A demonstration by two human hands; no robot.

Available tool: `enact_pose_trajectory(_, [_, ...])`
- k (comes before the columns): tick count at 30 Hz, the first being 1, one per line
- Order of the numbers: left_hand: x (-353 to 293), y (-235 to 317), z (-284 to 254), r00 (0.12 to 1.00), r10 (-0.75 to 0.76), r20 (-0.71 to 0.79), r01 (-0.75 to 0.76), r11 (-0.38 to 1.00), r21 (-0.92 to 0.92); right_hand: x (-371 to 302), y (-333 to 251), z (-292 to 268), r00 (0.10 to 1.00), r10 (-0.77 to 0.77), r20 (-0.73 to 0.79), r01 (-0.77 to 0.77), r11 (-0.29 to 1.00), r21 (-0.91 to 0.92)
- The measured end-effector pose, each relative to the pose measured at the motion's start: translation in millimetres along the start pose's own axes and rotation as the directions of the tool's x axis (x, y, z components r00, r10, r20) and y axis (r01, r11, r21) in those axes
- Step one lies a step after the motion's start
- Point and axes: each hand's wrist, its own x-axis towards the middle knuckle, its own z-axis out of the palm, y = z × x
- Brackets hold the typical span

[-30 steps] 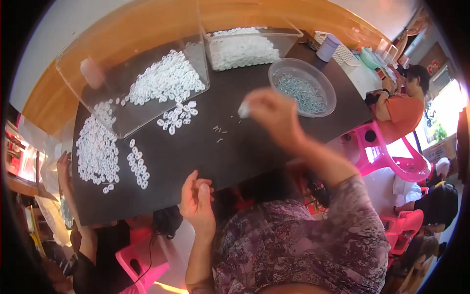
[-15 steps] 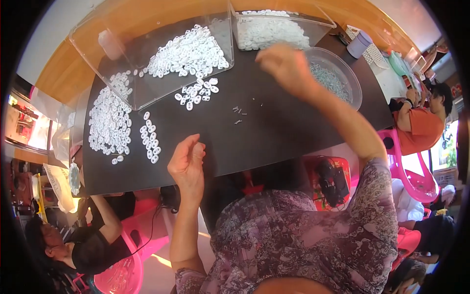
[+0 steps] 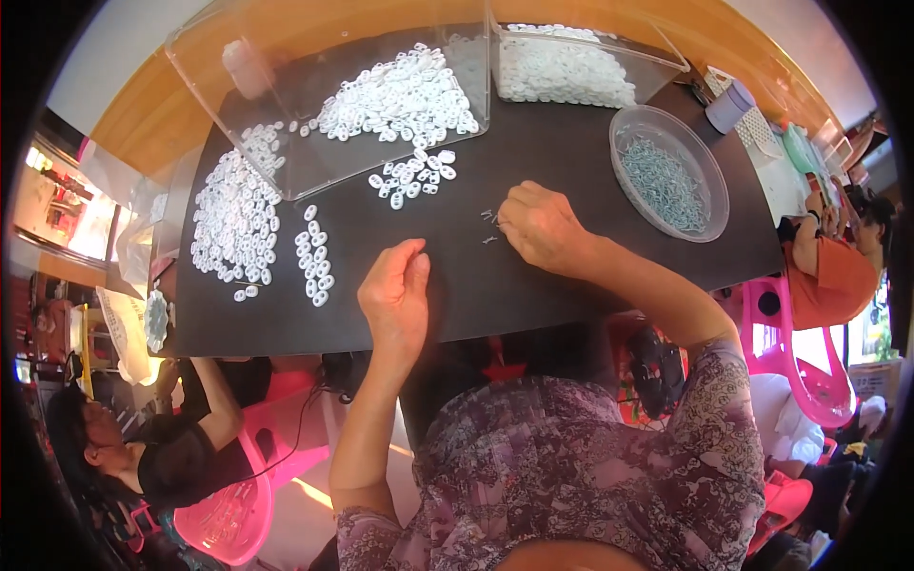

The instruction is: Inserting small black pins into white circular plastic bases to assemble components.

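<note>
My left hand [image 3: 395, 300] is raised over the near part of the dark table, thumb and fingers curled together; what they hold, if anything, is hidden. My right hand [image 3: 543, 226] is closed with its fingertips down by a few small metal screws [image 3: 489, 217] lying loose on the table. I cannot make out what is between those fingertips. To its right stands a round clear tub [image 3: 719, 205] of many similar small screws [image 3: 662, 181]. Left of my left hand lie rows of white oval two-holed pieces [image 3: 314, 255]. A small loose group of such pieces [image 3: 414, 173] lies farther back.
A large clear bin [image 3: 381, 171] lies with a heap of white pieces [image 3: 400, 95]; another clear container [image 3: 657, 57] of them stands behind. A further pile [image 3: 233, 224] covers the table's left. A lilac cup [image 3: 729, 107] stands back right. Other people sit left and right on pink chairs.
My right hand has come down from beside the screw tub toward me and left, to the loose screws. My left hand stays curled over the near table. The whole view has shifted slightly.
</note>
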Motion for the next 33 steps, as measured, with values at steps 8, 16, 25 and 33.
enact_pose_trajectory(8, [43,-17,-15,0.980,0.171,-0.099,-0.135,0.945,0.297,-1,-3,3,0.997,0.013,-0.077,-0.010,0.999,0.050])
enact_pose_trajectory(16, [85,-37,-4,0.974,0.202,-0.102,-0.115,0.830,0.546,-8,-4,-4,0.992,0.067,-0.104,-0.052,0.989,0.138])
enact_pose_trajectory(25, [98,-41,5,0.995,0.099,-0.020,-0.061,0.744,0.666,-10,-10,-10,0.982,0.116,-0.151,-0.093,0.985,0.148])
enact_pose_trajectory(33, [115,-45,-9,0.996,-0.085,0.038,0.042,0.779,0.626,-7,-21,-13,0.979,0.119,-0.164,-0.091,0.981,0.171])
